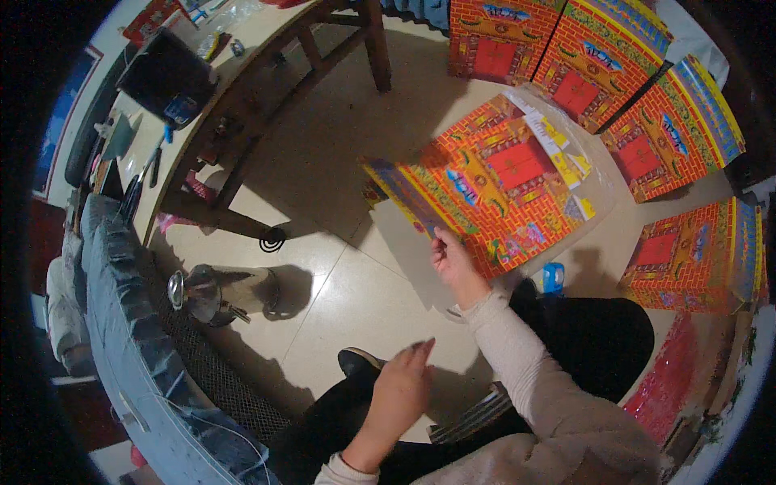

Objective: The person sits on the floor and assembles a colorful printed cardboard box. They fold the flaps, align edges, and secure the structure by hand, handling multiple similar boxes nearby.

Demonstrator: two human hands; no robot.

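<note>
My right hand (454, 265) is closed on the near edge of a flat cardboard box blank (485, 190), printed with orange bricks and red doors. Its left end is raised off the floor, and white and yellow flaps show at its far right corner. Under it lie more printed cardboard (481, 121) and a clear plastic wrapping (596, 174). A plain greyish sheet (402, 242) shows beneath the left part. My left hand (402, 388) hovers over my lap, apart from the cardboard, fingers forward and loosely bent, with nothing visible in them.
Several folded boxes (651, 145) with the same print stand along the right. A blue tape dispenser or similar small object (553, 278) sits by my right knee. A metal kettle (222, 293) and a black coil (272, 239) are left on the tiles, below a wooden table (242, 77).
</note>
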